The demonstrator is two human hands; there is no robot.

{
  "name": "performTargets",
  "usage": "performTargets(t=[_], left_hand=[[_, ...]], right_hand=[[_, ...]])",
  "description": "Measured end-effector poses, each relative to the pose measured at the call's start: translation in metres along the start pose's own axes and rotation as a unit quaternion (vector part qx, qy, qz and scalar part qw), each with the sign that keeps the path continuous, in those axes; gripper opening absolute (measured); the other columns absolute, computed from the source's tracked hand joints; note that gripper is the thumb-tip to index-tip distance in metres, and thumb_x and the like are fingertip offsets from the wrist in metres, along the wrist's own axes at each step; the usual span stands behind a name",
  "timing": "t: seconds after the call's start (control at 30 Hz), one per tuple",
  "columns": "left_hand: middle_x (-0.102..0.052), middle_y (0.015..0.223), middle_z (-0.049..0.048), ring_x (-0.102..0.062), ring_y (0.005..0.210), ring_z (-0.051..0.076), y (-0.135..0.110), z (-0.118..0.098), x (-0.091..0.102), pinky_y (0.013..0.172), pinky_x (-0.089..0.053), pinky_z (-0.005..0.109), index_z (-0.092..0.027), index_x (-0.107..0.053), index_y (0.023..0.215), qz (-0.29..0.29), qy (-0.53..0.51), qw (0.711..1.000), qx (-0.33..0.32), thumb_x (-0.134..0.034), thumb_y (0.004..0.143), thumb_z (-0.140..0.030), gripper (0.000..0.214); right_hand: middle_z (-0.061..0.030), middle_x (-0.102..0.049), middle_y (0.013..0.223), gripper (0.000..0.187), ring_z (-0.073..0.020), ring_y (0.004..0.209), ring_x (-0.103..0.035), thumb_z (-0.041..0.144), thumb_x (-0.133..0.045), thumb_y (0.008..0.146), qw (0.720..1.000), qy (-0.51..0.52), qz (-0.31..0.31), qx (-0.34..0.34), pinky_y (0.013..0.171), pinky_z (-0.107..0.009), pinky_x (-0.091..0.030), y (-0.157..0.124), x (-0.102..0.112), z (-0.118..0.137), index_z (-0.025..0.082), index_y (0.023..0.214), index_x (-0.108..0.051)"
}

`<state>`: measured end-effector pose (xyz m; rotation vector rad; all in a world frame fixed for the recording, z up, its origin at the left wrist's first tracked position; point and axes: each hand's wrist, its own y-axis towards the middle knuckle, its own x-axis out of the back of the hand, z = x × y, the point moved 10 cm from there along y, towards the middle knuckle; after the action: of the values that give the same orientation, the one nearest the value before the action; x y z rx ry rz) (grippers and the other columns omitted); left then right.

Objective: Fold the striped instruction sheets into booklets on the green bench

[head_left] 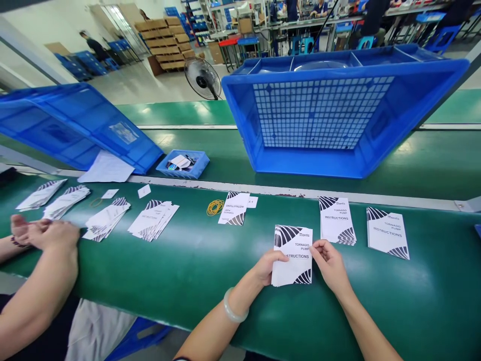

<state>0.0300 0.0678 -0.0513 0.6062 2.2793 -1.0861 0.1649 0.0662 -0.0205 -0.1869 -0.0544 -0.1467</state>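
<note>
A stack of instruction booklets [292,268], white with black striped corners, is held above the green table. My left hand [271,264] grips its left side, thumb across the front cover. At the stack's right edge, my right hand [328,260] pinches near the upper corner with thumb and forefinger; whether it has hold of a single booklet I cannot tell. Just beyond my right hand lies a booklet pile [335,220], and further right sits another pile [388,233]. To the left, a booklet [233,209] lies turned the other way, beside yellow rubber bands [215,207].
Blue crates [308,163] [112,125] lean behind the table's pale rail. A small blue basket [184,173] holds cards and bits. On the left, a co-worker's hands [48,233] rest near several fanned booklet piles [154,220]. A fan [203,78] stands behind.
</note>
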Motion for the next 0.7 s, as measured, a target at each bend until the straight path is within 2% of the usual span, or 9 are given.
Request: performTargets(t=[0.23, 0.43, 0.57, 0.7], left_hand=[[-0.069, 0.094, 0.0166, -0.065, 0.080, 0.028, 0.000, -0.002, -0.001, 0.067, -0.049, 0.036, -0.003, -0.058, 0.109, 0.006, -0.004, 1.000, -0.002, -0.054, 0.056, -0.013, 0.054], [-0.068, 0.096, 0.0190, -0.064, 0.079, 0.030, -0.001, 0.000, 0.005, 0.061, -0.049, 0.036, -0.001, -0.056, 0.109, -0.017, 0.010, 0.999, 0.025, -0.052, 0.054, -0.018, 0.058], [-0.069, 0.091, 0.0188, -0.065, 0.074, 0.029, -0.004, -0.019, 0.021, 0.059, -0.049, 0.035, -0.001, -0.058, 0.106, -0.056, 0.036, 0.998, -0.001, -0.051, 0.054, -0.023, 0.057], [-0.070, 0.089, 0.0124, -0.064, 0.073, 0.023, -0.013, -0.053, 0.041, 0.062, -0.049, 0.031, -0.007, -0.059, 0.102, -0.106, 0.079, 0.990, -0.052, -0.055, 0.060, -0.025, 0.046]], right_hand=[[0.0008, -0.051, 0.073, 0.021, -0.0138, 0.067, -0.046, 0.041, -0.056, 0.084, 1.000, 0.019, -0.004, 0.003, 0.061, -0.025, -0.037, -0.002, 0.001, 0.003, 0.021, 0.079, -0.052], [0.0017, -0.049, 0.070, 0.022, -0.0130, 0.065, -0.044, 0.040, -0.057, 0.083, 0.997, 0.075, -0.006, -0.013, 0.060, -0.024, -0.036, -0.001, 0.004, 0.000, 0.021, 0.076, -0.051], [0.0028, -0.047, 0.064, 0.023, -0.0120, 0.060, -0.042, 0.042, -0.055, 0.085, 0.993, 0.114, -0.032, -0.024, 0.057, -0.023, -0.036, 0.002, 0.013, -0.008, 0.021, 0.077, -0.049], [0.0027, -0.049, 0.064, 0.024, -0.0116, 0.056, -0.043, 0.045, -0.055, 0.084, 0.987, 0.149, -0.042, -0.040, 0.053, -0.023, -0.036, 0.003, 0.017, -0.014, 0.022, 0.079, -0.047]])
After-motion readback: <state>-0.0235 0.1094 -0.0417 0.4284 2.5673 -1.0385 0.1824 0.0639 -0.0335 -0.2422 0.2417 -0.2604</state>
